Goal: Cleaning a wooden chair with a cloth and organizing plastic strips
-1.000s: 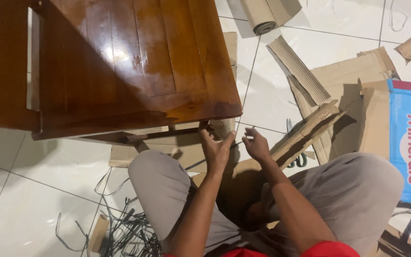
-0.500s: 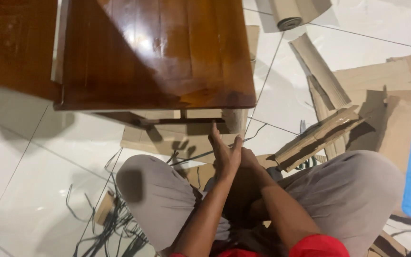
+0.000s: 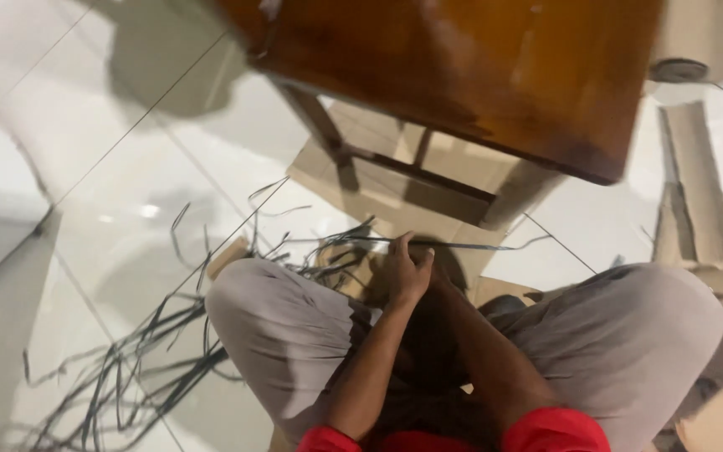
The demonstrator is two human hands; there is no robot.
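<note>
Your left hand (image 3: 407, 272) is closed around a dark strap (image 3: 462, 244) just ahead of your knees, pulling it taut below the wooden table (image 3: 479, 75); your right hand sits hidden behind it, grip undeterminable.

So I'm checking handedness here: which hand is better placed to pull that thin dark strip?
Likely the left hand: it is already closed around the dark strip in front of the knees. The right hand is hidden behind it.
</note>
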